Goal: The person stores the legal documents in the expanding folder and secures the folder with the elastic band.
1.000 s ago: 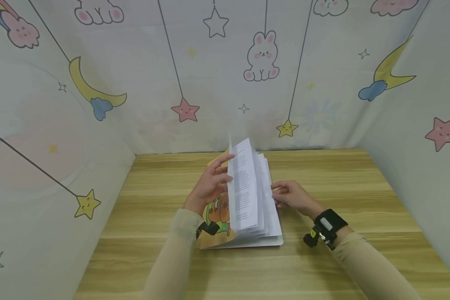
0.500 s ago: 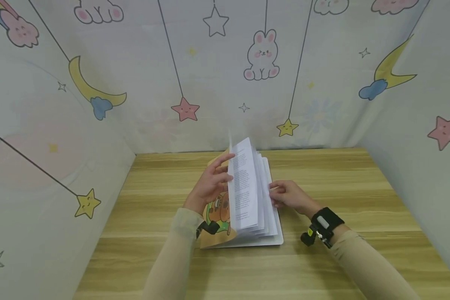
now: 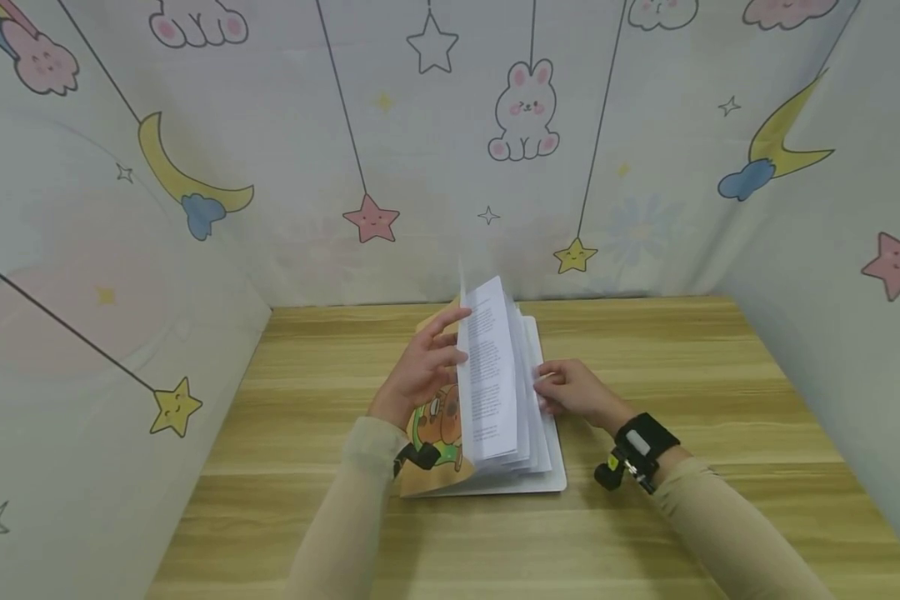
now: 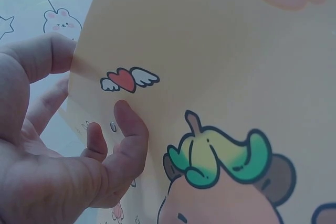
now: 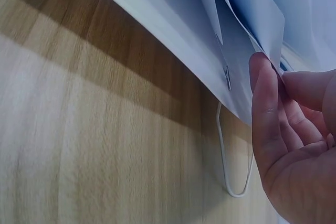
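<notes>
A folder with an orange cartoon cover (image 3: pixel 438 425) stands partly open on the table, its cover raised. My left hand (image 3: pixel 417 371) holds the raised cover by its free edge. Up close in the left wrist view, some fingers (image 4: pixel 131 140) curl in front of the cover and others reach its edge. Inside are white printed sheets (image 3: pixel 493 375), fanned apart. On the right side, my right hand (image 3: pixel 581 392) pinches the edge of some sheets (image 5: pixel 268 24) between thumb and fingers. The folder's back cover (image 3: pixel 547 482) lies flat on the table.
The wood-grain table (image 3: pixel 645 533) extends around the folder. A thin white loop (image 5: pixel 223 156) sticks out past the folder's edge. Fabric walls printed with stars and a rabbit (image 3: pixel 525 112) enclose the back and sides.
My right hand has shifted slightly left, and the sheets at its fingers have moved left too, showing more of the back cover. The left hand stays almost still.
</notes>
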Demonstrator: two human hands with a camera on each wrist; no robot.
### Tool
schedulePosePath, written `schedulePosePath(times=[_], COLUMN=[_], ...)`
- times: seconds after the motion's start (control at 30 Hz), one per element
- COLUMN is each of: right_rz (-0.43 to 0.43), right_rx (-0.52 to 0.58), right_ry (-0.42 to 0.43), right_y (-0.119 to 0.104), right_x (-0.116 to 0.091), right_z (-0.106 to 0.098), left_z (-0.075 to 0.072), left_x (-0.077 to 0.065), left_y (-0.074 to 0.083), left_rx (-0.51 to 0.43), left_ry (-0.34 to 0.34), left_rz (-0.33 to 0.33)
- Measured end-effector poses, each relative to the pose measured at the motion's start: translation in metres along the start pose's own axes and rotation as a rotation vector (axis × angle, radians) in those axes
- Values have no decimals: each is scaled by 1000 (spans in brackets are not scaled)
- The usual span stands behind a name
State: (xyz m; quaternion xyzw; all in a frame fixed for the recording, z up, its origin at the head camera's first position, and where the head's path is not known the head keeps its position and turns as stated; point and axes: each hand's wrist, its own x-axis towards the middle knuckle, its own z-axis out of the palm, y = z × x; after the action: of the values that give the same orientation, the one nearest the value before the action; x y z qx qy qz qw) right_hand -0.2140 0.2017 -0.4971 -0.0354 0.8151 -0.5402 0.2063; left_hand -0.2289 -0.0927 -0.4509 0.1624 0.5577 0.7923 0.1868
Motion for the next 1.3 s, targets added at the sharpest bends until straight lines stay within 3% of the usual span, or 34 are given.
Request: schedulePosePath(times=[0.33,0.87,1.13,1.3], right_rz=[-12,-2,-15,0], right_rx=[13,-8,-10,-27], right_ry=[-10,-15,9,25], right_y=[2,12,20,21], right_x=[1,-4,-5,-7], right_z=[1,-12,-21,-24], left_z=[0,13,28,37], left_x=[0,8,12,13], left_y=[-1,-9,-11,-11], left_rx=[14,78,142,244], left_ry=[11,6,79,112], left_rz=[-14,-95,-164,-198])
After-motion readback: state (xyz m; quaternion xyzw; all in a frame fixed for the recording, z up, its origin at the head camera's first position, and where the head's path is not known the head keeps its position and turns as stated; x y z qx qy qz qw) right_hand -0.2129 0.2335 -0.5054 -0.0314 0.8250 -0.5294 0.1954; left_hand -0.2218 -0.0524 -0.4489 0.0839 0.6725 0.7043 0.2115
